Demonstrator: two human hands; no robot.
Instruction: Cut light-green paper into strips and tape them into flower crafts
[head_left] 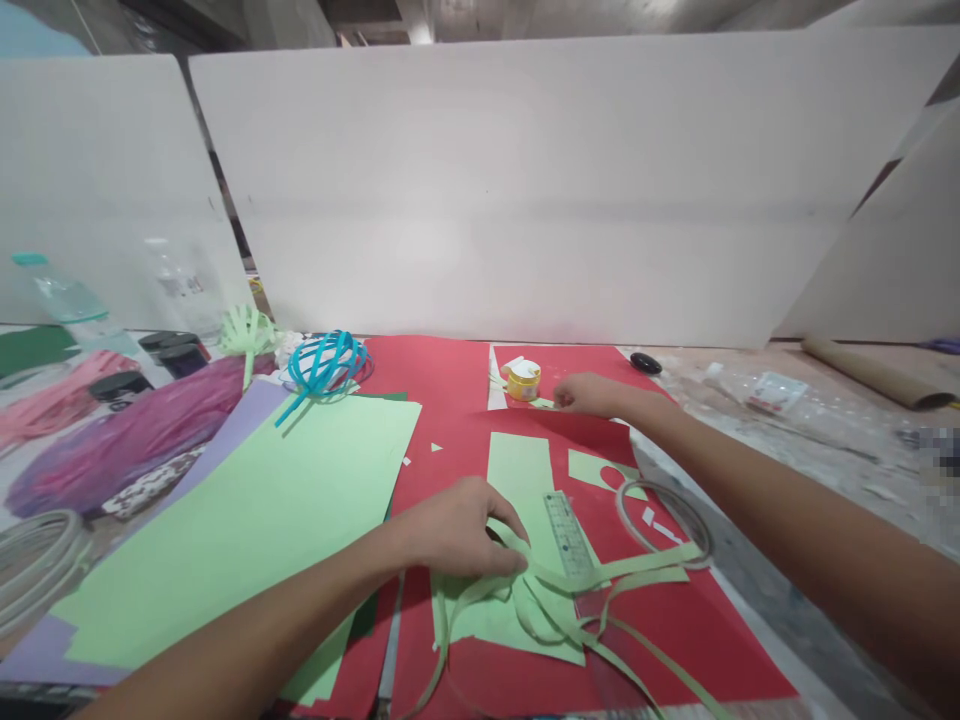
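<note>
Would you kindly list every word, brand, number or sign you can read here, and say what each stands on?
No text is legible.
Ruler: markings too small to read.
Yellow tub: print too blurred.
Lying bottle, right: label blurred.
Clear bottle, left: dark print, illegible.
Front dark jar: pale marks, illegible.

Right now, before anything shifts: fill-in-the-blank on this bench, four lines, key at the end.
1. The left hand grips pale ____ paper strips.
2. The small jar beside the right hand has a ____ body.
3. In the picture, the ruler lies to the ____ of the left hand.
4. Of the two bulb shapes made of strips, one is pale green; the other is ____.

Missing words: green; yellow; right; blue.
</note>
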